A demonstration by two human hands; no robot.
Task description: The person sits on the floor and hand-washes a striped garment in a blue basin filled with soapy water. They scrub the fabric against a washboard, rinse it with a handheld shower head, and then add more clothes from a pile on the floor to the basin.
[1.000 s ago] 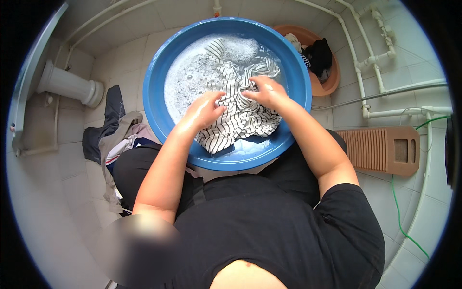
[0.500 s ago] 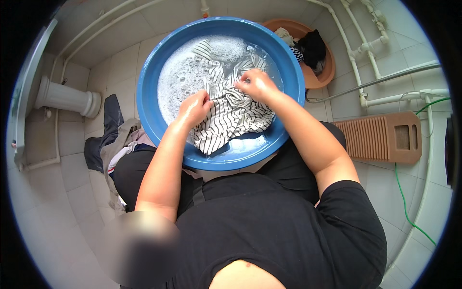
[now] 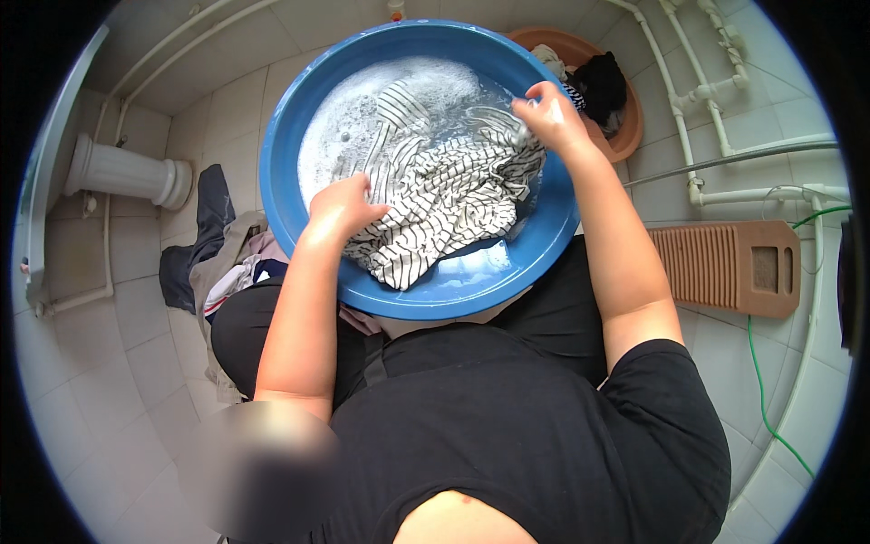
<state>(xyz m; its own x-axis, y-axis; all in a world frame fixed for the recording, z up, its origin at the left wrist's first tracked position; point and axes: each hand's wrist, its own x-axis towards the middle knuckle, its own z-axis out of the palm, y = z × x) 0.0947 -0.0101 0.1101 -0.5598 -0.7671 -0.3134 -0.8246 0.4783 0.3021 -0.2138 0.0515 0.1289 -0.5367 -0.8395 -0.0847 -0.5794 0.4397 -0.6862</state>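
Note:
A white garment with dark stripes [image 3: 444, 199] lies wet and crumpled in a large blue basin [image 3: 426, 304], partly sunk in foamy water [image 3: 344, 118]. At its left edge my left hand [image 3: 344, 207] is closed on the cloth, the thumb pointing right and the other fingers mostly hidden. My right hand [image 3: 555, 122] is raised near the basin's right wall, its fingers pinched over the garment's upper right part. The cloth just under those fingertips is smeared by motion. The garment spreads between the two hands, and one striped strip reaches up into the suds.
Behind the basin at right, an orange-brown tub [image 3: 630, 136] holds dark and light clothes [image 3: 601, 86]. A brown washboard [image 3: 725, 267] lies at right beside white pipes [image 3: 693, 186] and a green cord [image 3: 761, 381]. Several clothes [image 3: 231, 263] lie at left near a white pedestal [image 3: 127, 177].
My hands have moved apart: the right one up and right toward the basin's rim, the left one slightly left and down. The garment has spread wider between them.

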